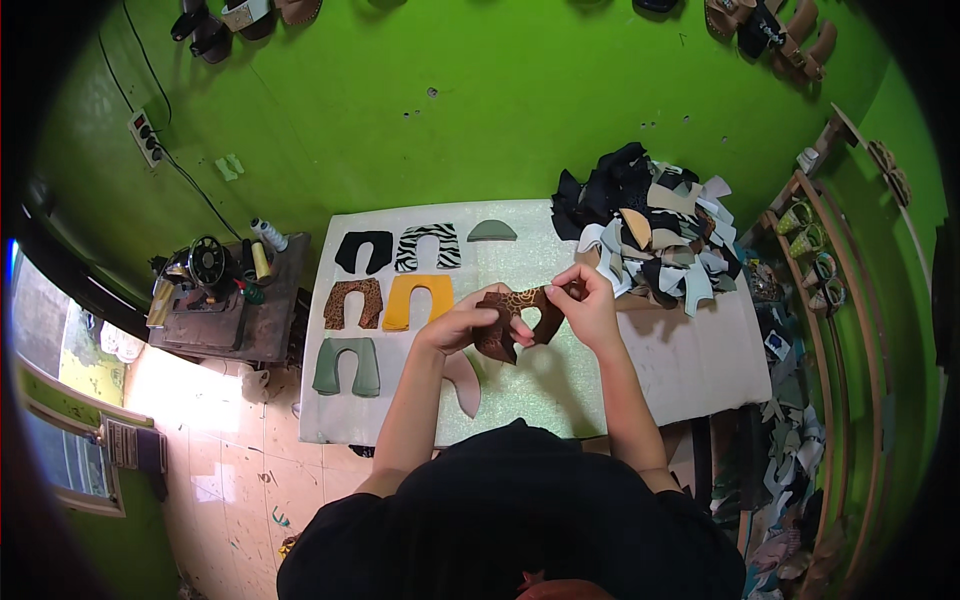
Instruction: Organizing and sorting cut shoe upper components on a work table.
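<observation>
Over the table I hold a brown U-shaped material piece with a gold pattern (495, 344), both hands closed on it. My left hand (466, 324) grips its left arm, while my right hand (590, 305) pinches its upper right edge. Beneath my left forearm lies a pale curved piece (466, 388), partly hidden. To the left, similar U-shaped pieces lie in rows: black (352, 260), zebra-striped (428, 233), leopard-spotted (353, 290), yellow (404, 288) and grey-green (350, 347). A grey-green half-round piece (492, 231) lies farther back.
A heap of mixed scraps (660, 225) covers the far right of the pale table (690, 365). An old sewing machine (205, 265) with thread cones stands at left. On the right, a wooden rack (825, 290) holds sandals above scraps on the floor.
</observation>
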Demonstrator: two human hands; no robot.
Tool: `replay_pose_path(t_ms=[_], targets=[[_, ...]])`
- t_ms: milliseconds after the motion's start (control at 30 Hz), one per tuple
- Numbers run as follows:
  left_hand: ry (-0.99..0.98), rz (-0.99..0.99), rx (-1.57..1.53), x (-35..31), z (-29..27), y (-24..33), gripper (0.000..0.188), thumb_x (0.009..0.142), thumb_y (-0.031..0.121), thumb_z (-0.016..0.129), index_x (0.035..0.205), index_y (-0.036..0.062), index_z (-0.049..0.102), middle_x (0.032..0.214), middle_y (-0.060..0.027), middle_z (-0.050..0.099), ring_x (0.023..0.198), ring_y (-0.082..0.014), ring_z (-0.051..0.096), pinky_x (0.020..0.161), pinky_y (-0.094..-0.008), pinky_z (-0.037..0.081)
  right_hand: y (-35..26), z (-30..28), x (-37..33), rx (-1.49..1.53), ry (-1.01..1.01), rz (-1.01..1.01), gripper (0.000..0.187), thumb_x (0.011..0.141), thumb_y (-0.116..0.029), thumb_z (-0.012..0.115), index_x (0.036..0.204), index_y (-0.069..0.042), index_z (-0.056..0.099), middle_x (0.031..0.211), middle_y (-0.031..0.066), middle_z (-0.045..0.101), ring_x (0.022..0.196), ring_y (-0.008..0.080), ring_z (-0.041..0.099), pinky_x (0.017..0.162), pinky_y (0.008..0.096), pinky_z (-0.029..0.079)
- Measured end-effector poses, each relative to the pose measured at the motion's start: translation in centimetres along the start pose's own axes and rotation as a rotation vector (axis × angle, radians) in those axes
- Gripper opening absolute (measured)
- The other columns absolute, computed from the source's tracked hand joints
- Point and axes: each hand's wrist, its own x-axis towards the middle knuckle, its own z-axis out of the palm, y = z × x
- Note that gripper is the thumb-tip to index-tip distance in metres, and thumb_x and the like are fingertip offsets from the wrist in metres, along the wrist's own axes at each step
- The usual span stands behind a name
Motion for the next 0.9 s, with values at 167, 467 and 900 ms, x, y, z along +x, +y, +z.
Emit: replay_pose_path(t_ms=[167, 467, 900], targets=[[0.127, -0.061, 0.162, 0.1, 0.7, 0.5, 0.029, 0.080, 0.015, 0.058, 0.098, 0.0017, 0.039, 0.081, -0.0158, 0.062, 0.076, -0.0219, 0.062, 0.070, -0.0316, 0.050, 1.3, -0.7, 0.3, -0.075, 0.016, -0.022, 0.012, 0.073, -0.004, 0.064, 0.074, -0.002, 0.052, 0.066, -0.0015, 0.054, 0.058, 0.0031, 0.047, 0.052, 0.0182, 0.039], [0.060, -0.101, 0.222, -0.1, -0.3, 0.9, 0.016, 0.085, 0.011, 0.049, 0.094, 0.0032, 0.039, 0.075, -0.0128, 0.060, 0.068, -0.0182, 0.059, 0.066, -0.0300, 0.048, 0.0, -0.4, 0.3, -0.297, -0.185, -0.031, 0.025, 0.070, -0.009, 0.065, 0.091, -0.002, 0.054, 0.084, 0.0047, 0.058, 0.073, 0.0121, 0.054, 0.069, 0.0256, 0.044], [0.011, -0.189, 0.243, -1.4, -0.1, 2.4, 0.017, 0.082, 0.007, 0.051, 0.095, 0.0033, 0.041, 0.080, -0.0085, 0.058, 0.062, -0.0152, 0.060, 0.060, -0.0264, 0.048, 0.7, 1.6, 1.5, -0.315, -0.656, -0.146, 0.031, 0.066, -0.022, 0.073, 0.077, -0.002, 0.052, 0.079, 0.0028, 0.052, 0.077, 0.0124, 0.048, 0.071, 0.0259, 0.039]])
